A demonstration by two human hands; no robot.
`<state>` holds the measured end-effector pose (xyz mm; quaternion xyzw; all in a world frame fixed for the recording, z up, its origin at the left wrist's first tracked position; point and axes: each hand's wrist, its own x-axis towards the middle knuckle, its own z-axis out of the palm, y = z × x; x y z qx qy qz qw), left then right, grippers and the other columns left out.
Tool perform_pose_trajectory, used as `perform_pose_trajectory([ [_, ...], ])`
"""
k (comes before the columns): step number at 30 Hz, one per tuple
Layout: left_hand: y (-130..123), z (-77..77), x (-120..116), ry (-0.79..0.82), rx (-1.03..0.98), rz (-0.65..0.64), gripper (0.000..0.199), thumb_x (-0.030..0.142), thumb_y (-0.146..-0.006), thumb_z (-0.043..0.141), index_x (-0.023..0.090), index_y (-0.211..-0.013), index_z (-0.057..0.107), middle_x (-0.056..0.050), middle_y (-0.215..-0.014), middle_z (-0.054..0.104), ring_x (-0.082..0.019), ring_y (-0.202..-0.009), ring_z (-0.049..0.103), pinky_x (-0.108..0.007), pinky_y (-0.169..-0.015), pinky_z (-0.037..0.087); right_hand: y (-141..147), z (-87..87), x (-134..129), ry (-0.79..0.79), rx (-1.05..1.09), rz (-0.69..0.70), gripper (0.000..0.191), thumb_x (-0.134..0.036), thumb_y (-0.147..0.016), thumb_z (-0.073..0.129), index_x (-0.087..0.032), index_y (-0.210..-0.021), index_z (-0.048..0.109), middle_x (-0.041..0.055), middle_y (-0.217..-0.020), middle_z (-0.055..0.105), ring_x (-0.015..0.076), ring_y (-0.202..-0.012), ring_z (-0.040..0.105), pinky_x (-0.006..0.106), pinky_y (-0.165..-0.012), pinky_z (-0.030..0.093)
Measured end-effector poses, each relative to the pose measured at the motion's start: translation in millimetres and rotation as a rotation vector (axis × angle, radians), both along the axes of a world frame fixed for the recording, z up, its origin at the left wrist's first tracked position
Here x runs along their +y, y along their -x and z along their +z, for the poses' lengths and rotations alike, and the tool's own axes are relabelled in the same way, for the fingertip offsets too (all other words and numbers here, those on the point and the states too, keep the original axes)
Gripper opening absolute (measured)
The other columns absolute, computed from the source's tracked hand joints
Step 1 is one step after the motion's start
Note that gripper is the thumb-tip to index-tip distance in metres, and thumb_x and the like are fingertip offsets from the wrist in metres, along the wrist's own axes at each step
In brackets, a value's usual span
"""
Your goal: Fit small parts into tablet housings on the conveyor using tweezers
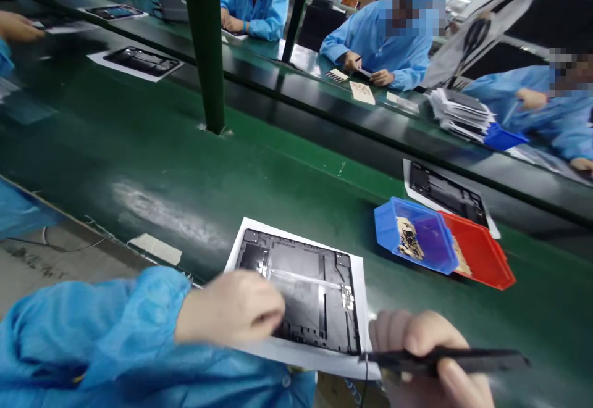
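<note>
A black tablet-like housing [301, 284] with thin cables and small metal parts lies on a white sheet [365, 284] on the green bench. My left hand [243, 306] is over the housing's left part, its fingers curled and blurred; what they hold, if anything, is hidden. At the sheet's lower right corner, my right hand [430, 352] grips a long, thin black tool [491, 360] between thumb and fingers. A thin wire hangs near the tool's left end.
A blue bin [382, 226] with small parts and a red bin [495, 260] stand at the right. Behind them lies another housing [445, 192]; one more [139, 61] is at the far left. A green post [204, 56] rises mid-bench. People in blue work opposite.
</note>
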<state>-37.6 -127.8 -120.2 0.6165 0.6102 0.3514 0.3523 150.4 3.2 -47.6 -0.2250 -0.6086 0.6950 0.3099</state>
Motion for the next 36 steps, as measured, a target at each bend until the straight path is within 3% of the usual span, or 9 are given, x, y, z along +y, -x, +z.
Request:
perform_pose_trajectory([
  [2,35,-5.6,24,-0.23,0.409,0.103,0.023,0.024,-0.089,0.042,0.016,-0.082,0.062,-0.009,-0.086,0.062,-0.021,-0.081,0.055,-0.034,-0.075,0.043,21,-2.5,4,0.025,0.023,-0.068,0.021,-0.043,-0.082,0.057,-0.026,-0.071,0.059,-0.0027,-0.048,0.039,0.0128,-0.043,0.036,0.025,-0.04,0.033],
  [4,60,-14.8,45,-0.281,0.645,0.075,0.022,0.023,-0.091,0.042,0.016,-0.086,0.061,-0.008,-0.093,0.062,-0.019,-0.081,0.055,-0.032,-0.074,0.042,44,-10.3,12,0.07,0.036,-0.134,0.02,-0.041,-0.08,0.059,-0.024,-0.07,0.058,-0.0036,-0.048,0.04,0.0111,-0.043,0.037,0.024,-0.041,0.033],
  [8,76,-28.9,66,-0.24,0.785,-0.046,0.01,0.022,-0.086,0.053,0.017,-0.09,0.06,-0.005,-0.1,0.06,-0.018,-0.08,0.055,-0.03,-0.067,0.041,82,-38.7,29,0.189,0.052,-0.238,0.018,-0.036,-0.077,0.062,-0.021,-0.069,0.057,-0.0047,-0.051,0.047,0.0084,-0.045,0.043,0.021,-0.044,0.033],
  [14,72,-37.0,67,-0.241,0.76,-0.034,0.012,0.023,-0.087,0.052,0.015,-0.083,0.061,-0.006,-0.106,0.058,-0.019,-0.083,0.054,-0.033,-0.068,0.04,104,-78.6,37,0.205,0.023,-0.291,0.016,-0.034,-0.079,0.059,-0.019,-0.073,0.056,-0.0055,-0.051,0.05,0.0079,-0.046,0.047,0.019,-0.046,0.035],
  [22,86,-37.3,59,-0.332,0.541,-0.045,0.015,0.015,-0.087,0.044,0.014,-0.08,0.057,-0.008,-0.104,0.06,-0.018,-0.089,0.055,-0.035,-0.082,0.041,106,-106.0,28,0.129,-0.066,-0.26,0.016,-0.033,-0.085,0.055,-0.02,-0.075,0.056,-0.0047,-0.053,0.053,0.0095,-0.049,0.048,0.022,-0.05,0.04],
  [25,102,-36.8,52,-0.364,0.445,-0.05,0.011,0.01,-0.082,0.048,0.016,-0.076,0.055,-0.008,-0.099,0.061,-0.017,-0.088,0.054,-0.034,-0.083,0.042,106,-111.0,25,0.077,-0.167,-0.187,0.015,-0.033,-0.087,0.054,-0.02,-0.081,0.056,-0.0042,-0.058,0.056,0.0101,-0.051,0.052,0.023,-0.053,0.043],
  [29,115,-37.7,49,-0.265,0.353,-0.067,0.009,0.011,-0.08,0.05,0.017,-0.075,0.054,-0.006,-0.1,0.059,-0.016,-0.092,0.054,-0.031,-0.083,0.043,109,-110.1,22,-0.02,-0.33,-0.085,0.012,-0.031,-0.087,0.055,-0.02,-0.082,0.055,-0.0034,-0.065,0.058,0.0103,-0.054,0.057,0.025,-0.057,0.048],
  [33,119,-38.2,47,-0.149,0.28,-0.081,0.009,0.013,-0.081,0.052,0.017,-0.074,0.055,-0.005,-0.104,0.057,-0.016,-0.095,0.054,-0.032,-0.087,0.042,112,-108.4,21,-0.141,-0.437,-0.065,0.015,-0.028,-0.086,0.056,-0.019,-0.074,0.055,-0.0017,-0.067,0.058,0.0114,-0.057,0.061,0.024,-0.056,0.05],
  [36,121,-40.0,43,-0.119,0.262,-0.102,0.009,0.015,-0.082,0.053,0.018,-0.074,0.057,-0.005,-0.105,0.057,-0.016,-0.097,0.055,-0.032,-0.088,0.042,113,-108.7,20,-0.142,-0.47,-0.06,0.017,-0.029,-0.086,0.056,-0.019,-0.072,0.055,-0.0011,-0.065,0.059,0.0129,-0.058,0.063,0.026,-0.055,0.051],
])
